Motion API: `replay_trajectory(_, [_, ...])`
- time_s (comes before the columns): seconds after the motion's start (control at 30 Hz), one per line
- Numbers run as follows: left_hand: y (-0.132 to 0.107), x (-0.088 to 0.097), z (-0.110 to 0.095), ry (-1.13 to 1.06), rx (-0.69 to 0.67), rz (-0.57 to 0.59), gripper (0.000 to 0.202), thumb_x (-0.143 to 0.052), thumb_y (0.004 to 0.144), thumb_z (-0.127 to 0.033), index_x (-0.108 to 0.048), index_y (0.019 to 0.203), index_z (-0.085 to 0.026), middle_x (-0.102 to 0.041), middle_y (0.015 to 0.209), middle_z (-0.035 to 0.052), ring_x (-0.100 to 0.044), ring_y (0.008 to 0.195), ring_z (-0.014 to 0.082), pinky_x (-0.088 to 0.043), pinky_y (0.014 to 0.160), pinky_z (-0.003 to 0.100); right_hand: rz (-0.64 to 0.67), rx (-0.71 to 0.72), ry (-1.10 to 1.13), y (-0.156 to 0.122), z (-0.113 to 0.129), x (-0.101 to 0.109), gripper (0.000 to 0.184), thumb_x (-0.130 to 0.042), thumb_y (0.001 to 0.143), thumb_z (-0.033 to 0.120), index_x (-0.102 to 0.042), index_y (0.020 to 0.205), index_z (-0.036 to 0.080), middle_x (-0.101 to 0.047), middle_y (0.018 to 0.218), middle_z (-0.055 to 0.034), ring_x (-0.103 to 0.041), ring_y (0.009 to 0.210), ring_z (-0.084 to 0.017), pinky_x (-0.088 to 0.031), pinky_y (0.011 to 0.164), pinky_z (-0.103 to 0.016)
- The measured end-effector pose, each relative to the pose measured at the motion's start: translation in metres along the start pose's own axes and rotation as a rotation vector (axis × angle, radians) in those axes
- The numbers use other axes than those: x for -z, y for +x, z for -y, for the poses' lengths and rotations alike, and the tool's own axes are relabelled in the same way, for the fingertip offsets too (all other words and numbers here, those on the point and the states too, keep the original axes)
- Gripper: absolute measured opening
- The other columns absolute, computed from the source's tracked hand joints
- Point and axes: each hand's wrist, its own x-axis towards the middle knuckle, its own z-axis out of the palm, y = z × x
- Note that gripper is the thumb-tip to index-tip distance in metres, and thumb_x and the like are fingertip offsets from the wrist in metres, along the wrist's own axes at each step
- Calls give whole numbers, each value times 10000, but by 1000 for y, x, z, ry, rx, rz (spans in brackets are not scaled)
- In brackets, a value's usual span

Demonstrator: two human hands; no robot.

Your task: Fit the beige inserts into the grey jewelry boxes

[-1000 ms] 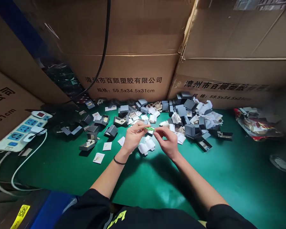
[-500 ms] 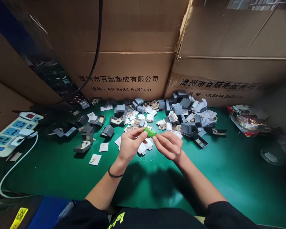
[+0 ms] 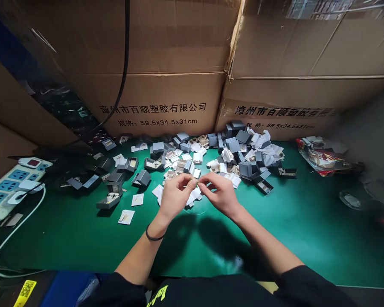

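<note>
both left hand and right hand are pinched closed, thumb to fingers, on a small green wrapper, nearly hidden between them above the green tabletop, apparently so each end is steadied; grey hinged boxes lie beyond, probably for easy reach.

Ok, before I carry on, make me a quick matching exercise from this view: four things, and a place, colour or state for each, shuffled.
1. left hand
2. right hand
3. power strip
4. red bag

A. lies on the right part of the green table
B. has a bare wrist
C. white with blue sockets
D. has a black band around its wrist

Pairs: 1-D, 2-B, 3-C, 4-A
</note>
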Motion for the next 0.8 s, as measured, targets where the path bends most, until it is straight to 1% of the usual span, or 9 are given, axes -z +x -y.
replay_trajectory(0.1, [-6, -3, 6, 199, -136, -11, 169, -571, 868, -291, -694, 823, -185, -717, 822, 48, -642, 742, 162, -514, 705, 268, 90, 103, -219, -7, -6, -1, 249, -430, 955, 300, -572, 789, 179, -611, 716, -34, -564, 616, -118, -440, 528, -213])
replay_trajectory(0.2, [-13, -4, 11, 266, -232, 11, 162, -558, 877, -263, -708, 852, -206, -727, 829, 50, -651, 751, 175, -509, 732, 283, 179, 201, -392, -13, -9, 1, 257, -384, 975, 249, -569, 814, 172, -615, 732, -45, -558, 625, -124, -408, 554, -223])
replay_trajectory(0.3, [-17, -6, 16, 266, -232, -4, 159, -558, 880, -263, -710, 863, -218, -729, 815, 52, -652, 713, 179, -507, 704, 285, 195, 215, -445, -19, -11, 1, 211, -398, 972, 216, -569, 857, 169, -627, 764, -51, -565, 644, -127, -387, 558, -221])
replay_trajectory(0.43, [-19, -11, 20, 231, -187, 6, 125, -568, 878, -269, -681, 876, -215, -719, 810, 37, -642, 669, 161, -504, 664, 267, 163, 156, -464, -26, -13, -4, 224, -391, 942, 181, -546, 780, 175, -586, 708, -31, -510, 590, -114, -326, 518, -217])
replay_trajectory(0.53, [-21, -15, 22, 259, -223, 37, 127, -544, 887, -260, -653, 848, -207, -696, 778, 39, -629, 671, 160, -490, 649, 262, 122, 12, -309, -30, -14, -9, 221, -446, 867, 196, -475, 648, 186, -512, 605, 7, -426, 523, -97, -291, 499, -219])
replay_trajectory(0.6, [-24, -20, 24, 282, -292, 30, 152, -513, 893, -242, -647, 829, -206, -681, 774, 53, -625, 701, 173, -488, 669, 277, 80, -167, -101, -31, -14, -13, 237, -486, 801, 211, -422, 573, 191, -449, 528, 32, -385, 492, -87, -290, 489, -217])
replay_trajectory(0.67, [-27, -26, 24, 276, -350, -3, 178, -496, 895, -238, -651, 812, -212, -668, 768, 64, -620, 724, 186, -491, 702, 302, 53, -388, 176, -33, -13, -17, 231, -494, 761, 237, -415, 548, 195, -420, 481, 45, -366, 459, -82, -293, 461, -212])
replay_trajectory(0.73, [-29, -31, 23, 237, -381, -32, 181, -515, 887, -262, -652, 775, -221, -651, 736, 67, -609, 720, 195, -494, 723, 323, 40, -589, 458, -36, -10, -22, 213, -488, 754, 279, -438, 565, 197, -433, 471, 52, -345, 413, -74, -277, 412, -207])
replay_trajectory(0.8, [-27, -32, 19, 136, -357, -129, 183, -545, 883, -303, -629, 741, -223, -629, 716, 63, -598, 715, 192, -497, 738, 333, 0, -700, 629, -41, -7, -25, 226, -492, 760, 319, -442, 577, 197, -445, 472, 56, -316, 374, -60, -248, 374, -201])
